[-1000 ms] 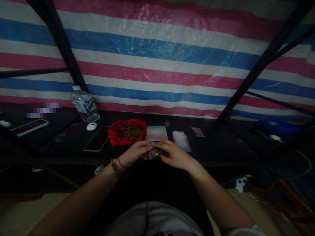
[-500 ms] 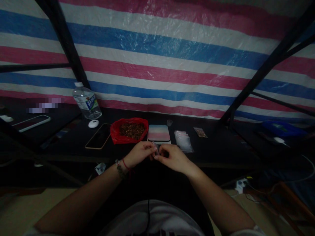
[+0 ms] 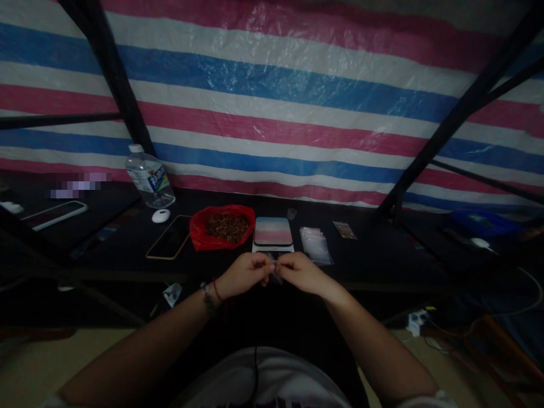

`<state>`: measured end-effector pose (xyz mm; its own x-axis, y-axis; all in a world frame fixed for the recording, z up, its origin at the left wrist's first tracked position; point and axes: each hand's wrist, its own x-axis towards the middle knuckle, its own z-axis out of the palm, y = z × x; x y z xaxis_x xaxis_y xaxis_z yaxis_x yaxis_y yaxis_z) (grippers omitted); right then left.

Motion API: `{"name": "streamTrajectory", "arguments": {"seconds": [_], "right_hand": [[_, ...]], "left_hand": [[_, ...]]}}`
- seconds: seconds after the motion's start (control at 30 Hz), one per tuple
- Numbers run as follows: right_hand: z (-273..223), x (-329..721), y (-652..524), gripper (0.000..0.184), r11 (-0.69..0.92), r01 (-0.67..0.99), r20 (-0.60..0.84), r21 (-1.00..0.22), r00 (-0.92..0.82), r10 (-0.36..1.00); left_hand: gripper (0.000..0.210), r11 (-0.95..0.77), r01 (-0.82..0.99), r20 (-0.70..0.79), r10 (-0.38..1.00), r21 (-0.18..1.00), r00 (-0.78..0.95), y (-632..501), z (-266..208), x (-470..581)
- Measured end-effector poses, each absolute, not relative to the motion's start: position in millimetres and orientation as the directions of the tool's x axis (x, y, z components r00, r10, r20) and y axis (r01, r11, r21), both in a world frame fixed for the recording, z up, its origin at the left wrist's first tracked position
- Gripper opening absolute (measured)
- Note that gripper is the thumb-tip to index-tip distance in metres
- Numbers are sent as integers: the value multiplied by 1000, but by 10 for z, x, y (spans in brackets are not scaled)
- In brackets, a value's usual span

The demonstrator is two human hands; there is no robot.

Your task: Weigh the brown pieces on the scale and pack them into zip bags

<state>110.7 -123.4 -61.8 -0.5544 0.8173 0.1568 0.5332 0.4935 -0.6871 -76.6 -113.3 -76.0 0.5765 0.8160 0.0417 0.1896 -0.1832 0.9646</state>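
Observation:
My left hand [image 3: 249,273] and my right hand [image 3: 300,272] meet at the table's front edge, fingertips pinched together on a small clear plastic bag [image 3: 275,276]. Most of the bag is hidden by my fingers. Just beyond them lies a flat digital scale [image 3: 273,232] with a pale blue and pink top. To its left, an open red plastic bag [image 3: 199,233] holds brown, grain-like pieces [image 3: 228,226]. On the right is a stack of clear plastic bags [image 3: 315,247], and farther off a filled small bag [image 3: 345,230].
A small clear cup [image 3: 291,213] stands behind the scale. Left of the red bag are a phone [image 3: 169,238], a white oval object [image 3: 161,216] and a large plastic bottle [image 3: 151,178]. Dark metal posts [image 3: 123,85] and a striped sheet [image 3: 272,119] rise behind the table.
My hands have drawn slightly lower and the right fingers have closed in toward the left ones on the small bag. The things on the table have stayed put.

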Motion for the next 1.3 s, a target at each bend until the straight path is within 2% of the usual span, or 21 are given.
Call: {"name": "streamTrajectory", "arguments": {"seconds": [0.13,0.27,0.43,0.57,0.6,0.73,1.0,1.17,1.27,1.3], "right_hand": [[-622,993,-1312,23,487,712,196,-506,-455,869],[-607,919,-1369,20,436,803,221,-406,-377,900],[-573,999,-1323,21,340,864,312,-371,-229,922],[-523,1013,-1345,8,486,782,414,-389,-323,851],[-514,1002,-1364,11,540,750,425,-381,-377,823],[-487,968,-1437,22,637,695,339,-333,-542,769],[-422,982,-1460,20,539,790,70,-292,-545,836],[-467,993,-1423,20,536,797,0,-277,-558,830],[-465,1044,-1404,18,545,751,69,-374,-563,823],[-457,1065,-1398,21,554,713,102,-430,-571,815]], "left_hand": [[14,-175,296,14,880,939,476,-1178,-785,-712],[13,-133,350,-31,905,927,425,-1183,-794,-703],[16,-141,401,-25,924,905,381,-1167,-779,-743],[18,-116,432,-59,927,895,371,-1180,-729,-739],[18,-100,437,-78,925,894,372,-1186,-716,-734],[19,-93,467,-105,919,880,381,-1202,-702,-723],[20,-218,479,-45,876,850,480,-1252,-751,-729],[23,-452,468,123,806,759,579,-1329,-687,-716],[17,-551,435,339,812,712,474,-1276,-659,-769],[25,-570,408,388,805,713,448,-1235,-656,-803]]}}
